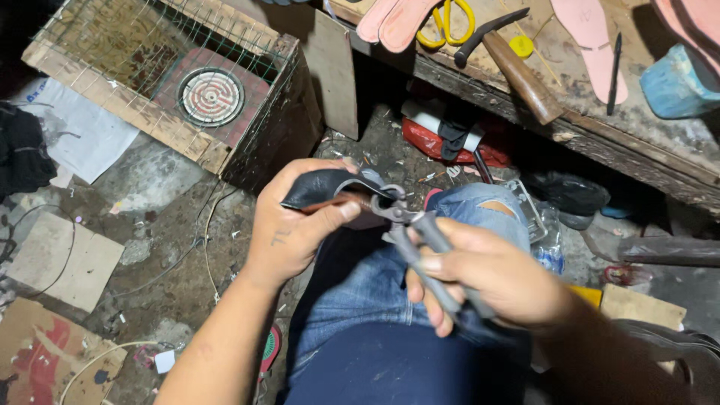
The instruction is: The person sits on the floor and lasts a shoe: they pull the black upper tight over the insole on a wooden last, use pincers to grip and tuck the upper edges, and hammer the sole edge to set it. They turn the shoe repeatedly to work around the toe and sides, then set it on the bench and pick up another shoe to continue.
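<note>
Pliers (420, 240) in right hand (487, 277) | nose bites black shoe piece (322, 187) | left hand (296, 221) holds it

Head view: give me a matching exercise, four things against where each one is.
Things:
1. pliers
2. black shoe piece
3. hammer
4. yellow scissors

Places:
A. lying on the workbench, wooden handle toward the edge
B. in the left hand
C. in the right hand
D. at the workbench's far end, beside pink insoles

Pairs: 1-C, 2-B, 3-A, 4-D
</note>
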`<control>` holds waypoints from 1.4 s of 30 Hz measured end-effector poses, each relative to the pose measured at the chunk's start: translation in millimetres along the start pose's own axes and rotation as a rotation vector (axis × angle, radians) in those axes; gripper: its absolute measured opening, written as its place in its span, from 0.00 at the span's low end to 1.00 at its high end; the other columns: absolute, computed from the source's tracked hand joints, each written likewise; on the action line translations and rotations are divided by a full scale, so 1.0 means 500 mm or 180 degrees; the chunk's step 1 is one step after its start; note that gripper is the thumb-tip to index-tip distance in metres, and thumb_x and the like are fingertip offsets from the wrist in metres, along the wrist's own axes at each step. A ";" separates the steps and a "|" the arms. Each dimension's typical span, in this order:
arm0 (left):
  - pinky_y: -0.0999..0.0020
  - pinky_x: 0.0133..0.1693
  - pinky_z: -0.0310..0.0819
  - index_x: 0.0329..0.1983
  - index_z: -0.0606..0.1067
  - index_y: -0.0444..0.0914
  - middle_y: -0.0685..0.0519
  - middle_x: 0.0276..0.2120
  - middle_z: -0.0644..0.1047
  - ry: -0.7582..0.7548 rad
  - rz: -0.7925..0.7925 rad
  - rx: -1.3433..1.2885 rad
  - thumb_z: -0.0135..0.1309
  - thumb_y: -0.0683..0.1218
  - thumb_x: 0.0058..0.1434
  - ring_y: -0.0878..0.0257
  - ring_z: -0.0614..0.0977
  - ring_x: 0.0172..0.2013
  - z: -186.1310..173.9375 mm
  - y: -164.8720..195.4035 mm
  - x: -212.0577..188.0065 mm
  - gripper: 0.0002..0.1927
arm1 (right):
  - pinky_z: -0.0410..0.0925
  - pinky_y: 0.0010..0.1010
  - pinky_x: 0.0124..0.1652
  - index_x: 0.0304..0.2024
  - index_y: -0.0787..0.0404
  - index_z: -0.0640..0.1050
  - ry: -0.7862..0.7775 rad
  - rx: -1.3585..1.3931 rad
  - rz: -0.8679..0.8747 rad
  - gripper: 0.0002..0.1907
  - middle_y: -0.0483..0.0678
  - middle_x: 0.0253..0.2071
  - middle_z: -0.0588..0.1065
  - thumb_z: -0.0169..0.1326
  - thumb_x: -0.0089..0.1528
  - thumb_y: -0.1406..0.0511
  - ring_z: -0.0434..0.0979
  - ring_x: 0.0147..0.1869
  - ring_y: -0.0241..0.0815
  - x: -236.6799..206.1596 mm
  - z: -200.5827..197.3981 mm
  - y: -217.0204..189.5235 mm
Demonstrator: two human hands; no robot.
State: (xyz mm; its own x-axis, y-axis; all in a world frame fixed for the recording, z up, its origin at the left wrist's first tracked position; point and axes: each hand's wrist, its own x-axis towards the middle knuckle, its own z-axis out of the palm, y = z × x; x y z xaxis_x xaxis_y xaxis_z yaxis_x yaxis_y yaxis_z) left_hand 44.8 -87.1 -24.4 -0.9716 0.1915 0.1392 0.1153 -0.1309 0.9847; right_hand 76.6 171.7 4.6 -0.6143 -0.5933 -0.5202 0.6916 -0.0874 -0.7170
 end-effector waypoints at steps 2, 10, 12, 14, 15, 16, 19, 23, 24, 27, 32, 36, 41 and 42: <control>0.65 0.59 0.76 0.54 0.73 0.31 0.48 0.52 0.79 -0.0382 0.0264 -0.0138 0.63 0.36 0.62 0.63 0.81 0.53 -0.008 -0.001 0.006 0.18 | 0.76 0.38 0.37 0.59 0.63 0.69 0.0168 -0.0339 0.0322 0.23 0.55 0.45 0.79 0.46 0.61 0.66 0.83 0.40 0.46 -0.012 -0.014 -0.008; 0.64 0.53 0.81 0.53 0.72 0.31 0.47 0.47 0.81 -0.0399 -0.0157 -0.0574 0.61 0.34 0.61 0.61 0.85 0.48 -0.024 -0.003 -0.008 0.17 | 0.69 0.41 0.59 0.66 0.70 0.65 -0.0254 -0.0147 -0.0108 0.29 0.60 0.62 0.75 0.43 0.61 0.70 0.78 0.63 0.52 -0.010 -0.025 0.045; 0.64 0.53 0.81 0.53 0.72 0.31 0.47 0.48 0.80 -0.0411 -0.0211 -0.0620 0.61 0.33 0.61 0.61 0.84 0.48 -0.026 -0.005 -0.012 0.18 | 0.69 0.41 0.59 0.67 0.71 0.65 -0.0237 -0.0177 -0.0066 0.29 0.61 0.62 0.75 0.42 0.61 0.70 0.77 0.64 0.53 -0.014 -0.027 0.044; 0.64 0.53 0.81 0.52 0.73 0.31 0.47 0.51 0.78 -0.0427 -0.0247 -0.0557 0.61 0.33 0.59 0.61 0.84 0.49 -0.027 -0.006 -0.015 0.18 | 0.69 0.41 0.59 0.66 0.70 0.65 -0.0225 -0.0120 -0.0055 0.29 0.61 0.62 0.74 0.41 0.62 0.70 0.78 0.64 0.53 -0.017 -0.028 0.042; 0.63 0.53 0.82 0.52 0.73 0.31 0.47 0.51 0.78 -0.0470 -0.0238 -0.0627 0.62 0.33 0.59 0.61 0.84 0.49 -0.026 -0.007 -0.016 0.18 | 0.70 0.41 0.60 0.66 0.69 0.65 -0.0216 -0.0097 -0.0046 0.29 0.61 0.62 0.74 0.41 0.62 0.70 0.78 0.64 0.53 -0.018 -0.029 0.041; 0.63 0.54 0.83 0.52 0.73 0.31 0.46 0.52 0.78 -0.0506 -0.0228 -0.0696 0.62 0.33 0.60 0.61 0.83 0.50 -0.026 -0.008 -0.017 0.18 | 0.70 0.41 0.59 0.66 0.69 0.65 -0.0203 -0.0102 -0.0027 0.28 0.62 0.62 0.74 0.41 0.62 0.70 0.79 0.63 0.53 -0.018 -0.030 0.042; 0.64 0.54 0.82 0.53 0.73 0.31 0.46 0.53 0.78 -0.0519 -0.0146 -0.0466 0.63 0.33 0.59 0.62 0.82 0.50 -0.025 -0.010 -0.020 0.19 | 0.71 0.40 0.57 0.64 0.69 0.66 -0.0152 -0.0137 0.0042 0.27 0.62 0.59 0.76 0.41 0.62 0.69 0.81 0.60 0.53 -0.019 -0.036 0.048; 0.64 0.54 0.81 0.53 0.73 0.32 0.48 0.53 0.78 -0.0533 -0.0152 -0.0541 0.64 0.33 0.58 0.64 0.82 0.50 -0.028 -0.011 -0.021 0.19 | 0.75 0.36 0.43 0.59 0.70 0.70 0.0051 -0.0221 0.0123 0.23 0.58 0.45 0.78 0.43 0.62 0.68 0.83 0.43 0.48 -0.023 -0.042 0.060; 0.64 0.55 0.80 0.53 0.73 0.31 0.47 0.53 0.78 -0.0543 -0.0051 -0.0412 0.64 0.34 0.59 0.63 0.81 0.51 -0.029 -0.011 -0.020 0.20 | 0.76 0.36 0.38 0.58 0.70 0.71 0.0110 -0.0224 0.0150 0.22 0.57 0.40 0.79 0.44 0.62 0.67 0.83 0.36 0.47 -0.024 -0.038 0.065; 0.64 0.57 0.78 0.53 0.73 0.31 0.48 0.53 0.79 -0.0436 0.0087 -0.0211 0.64 0.35 0.59 0.63 0.81 0.53 -0.027 -0.010 -0.022 0.19 | 0.71 0.37 0.28 0.54 0.73 0.69 0.0244 -0.0565 0.0189 0.16 0.57 0.29 0.75 0.48 0.73 0.63 0.77 0.26 0.48 -0.010 -0.017 0.086; 0.66 0.57 0.75 0.55 0.73 0.34 0.50 0.49 0.80 0.0578 0.0129 0.0075 0.62 0.40 0.62 0.65 0.81 0.51 0.017 -0.035 -0.038 0.19 | 0.72 0.35 0.28 0.58 0.65 0.67 0.1534 -0.1636 -0.1115 0.21 0.52 0.25 0.74 0.51 0.64 0.65 0.76 0.25 0.43 0.062 0.046 0.154; 0.63 0.55 0.74 0.54 0.74 0.33 0.49 0.47 0.79 0.1125 -0.0031 -0.1843 0.59 0.38 0.67 0.61 0.80 0.48 0.067 -0.107 -0.019 0.13 | 0.71 0.47 0.38 0.58 0.68 0.65 0.2360 -0.3348 -0.2633 0.21 0.61 0.39 0.77 0.53 0.66 0.67 0.80 0.40 0.61 0.136 0.015 0.173; 0.67 0.56 0.72 0.55 0.73 0.36 0.54 0.47 0.79 0.1519 -0.0394 -0.2355 0.57 0.38 0.63 0.65 0.80 0.49 0.090 -0.208 -0.019 0.16 | 0.72 0.52 0.43 0.57 0.65 0.68 0.2361 -0.3849 -0.2679 0.19 0.64 0.46 0.76 0.53 0.65 0.68 0.79 0.46 0.67 0.187 -0.051 0.186; 0.67 0.56 0.72 0.54 0.74 0.36 0.53 0.47 0.79 0.1493 -0.0445 -0.2230 0.57 0.38 0.63 0.64 0.80 0.49 0.085 -0.220 -0.028 0.15 | 0.72 0.51 0.42 0.56 0.64 0.69 0.2304 -0.3877 -0.2536 0.18 0.64 0.46 0.77 0.53 0.64 0.68 0.79 0.45 0.66 0.191 -0.056 0.192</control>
State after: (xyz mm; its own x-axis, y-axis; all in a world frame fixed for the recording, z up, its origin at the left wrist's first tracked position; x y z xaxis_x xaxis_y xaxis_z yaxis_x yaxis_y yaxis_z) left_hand 54.4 -34.1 -130.1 -0.9702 -0.1517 -0.1888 -0.0163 -0.7369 0.6758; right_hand 73.5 129.1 -126.9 -0.9338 -0.1994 0.2970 -0.3493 0.6879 -0.6362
